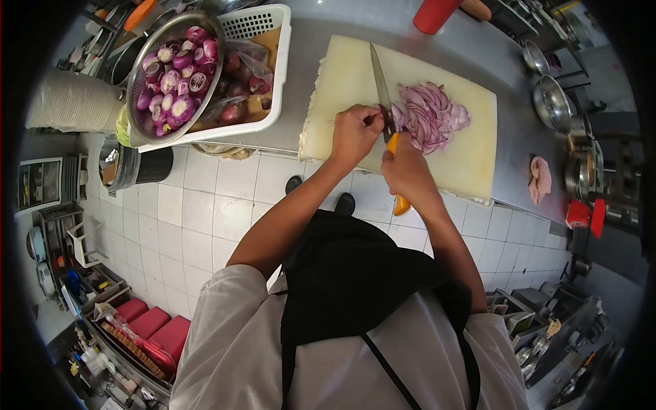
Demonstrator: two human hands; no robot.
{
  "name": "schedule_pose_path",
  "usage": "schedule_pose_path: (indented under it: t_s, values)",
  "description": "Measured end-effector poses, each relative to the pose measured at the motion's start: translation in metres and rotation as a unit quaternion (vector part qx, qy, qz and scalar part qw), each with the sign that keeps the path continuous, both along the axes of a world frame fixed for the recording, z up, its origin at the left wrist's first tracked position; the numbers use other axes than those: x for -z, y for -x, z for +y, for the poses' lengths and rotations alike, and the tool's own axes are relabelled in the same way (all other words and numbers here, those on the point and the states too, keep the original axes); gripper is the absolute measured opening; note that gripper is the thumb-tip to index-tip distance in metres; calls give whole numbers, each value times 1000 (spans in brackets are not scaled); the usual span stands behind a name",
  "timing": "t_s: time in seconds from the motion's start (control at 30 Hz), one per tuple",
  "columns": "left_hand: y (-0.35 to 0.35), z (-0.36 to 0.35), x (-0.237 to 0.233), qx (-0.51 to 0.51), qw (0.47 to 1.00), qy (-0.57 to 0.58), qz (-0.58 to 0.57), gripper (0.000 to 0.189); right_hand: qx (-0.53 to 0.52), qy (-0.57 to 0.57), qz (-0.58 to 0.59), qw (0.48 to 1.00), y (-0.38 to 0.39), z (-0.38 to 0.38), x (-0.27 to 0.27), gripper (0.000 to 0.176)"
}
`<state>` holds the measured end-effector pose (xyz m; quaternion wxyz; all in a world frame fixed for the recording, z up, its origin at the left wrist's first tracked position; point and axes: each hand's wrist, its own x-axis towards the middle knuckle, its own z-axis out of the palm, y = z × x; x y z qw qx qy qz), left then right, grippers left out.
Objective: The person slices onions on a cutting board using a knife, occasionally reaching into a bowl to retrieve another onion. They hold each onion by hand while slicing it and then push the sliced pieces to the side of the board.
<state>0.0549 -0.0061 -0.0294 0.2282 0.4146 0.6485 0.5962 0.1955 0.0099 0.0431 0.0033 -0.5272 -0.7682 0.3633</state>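
My right hand (408, 171) is wrapped round the yellow handle of a knife (380, 78), whose blade points away over the cutting board (342, 68). Just left of the blade, my left hand (357, 135) has its fingers curled and pinched at the board; a small purple bit shows near the fingertips, too small to name. A pile of sliced red onion (434, 117) lies right of the knife. At the upper left, a metal colander (134, 109) of peeled red onions rests on a white crate (281, 68), which also holds unpeeled onions (233, 113) in a plastic bag.
The steel counter (509, 137) carries a red container (434, 15) behind the board and a pink cloth (539, 180) at the right. Metal bowls (552, 104) stand beyond the counter's right side. A black bin (156, 165) is below the crate.
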Motion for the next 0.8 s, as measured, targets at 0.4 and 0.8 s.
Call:
schedule_pose_path:
  t_s: [0.4,0.8]
  values:
    - [-3,1,-9,-15,999,23,-46,18,30,57,59,996,10,17,-12,32]
    - [0,1,-7,-3,1000,24,-15,16,19,48,33,998,16,26,11,39]
